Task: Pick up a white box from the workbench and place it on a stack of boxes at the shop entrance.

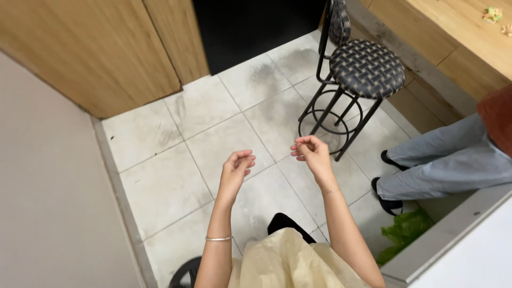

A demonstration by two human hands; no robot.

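2 hands raised over a tiled floor, fingertips pinched, nothing visible between them.

The left hand (pixel 237 165) has its fingers curled in to the thumb, and the right hand (pixel 312 152) pinches thumb against fingertips; both are closed, and whether either grips something very thin I cannot tell. They hang near each other at chest height, apart, touching nothing else. A pinch this fine seems best kept steady, with the wrists level and the hands close. A bangle (pixel 218 238) circles the left wrist, a thin bracelet (pixel 330 191) the right. Cream cloth (pixel 288 261) lies below. The nearest thing is the stool (pixel 366 68), standing on the floor (pixel 160 181) just beyond the right hand. Another person's legs (pixel 448 160) and green leaves (pixel 405 232) are at right.
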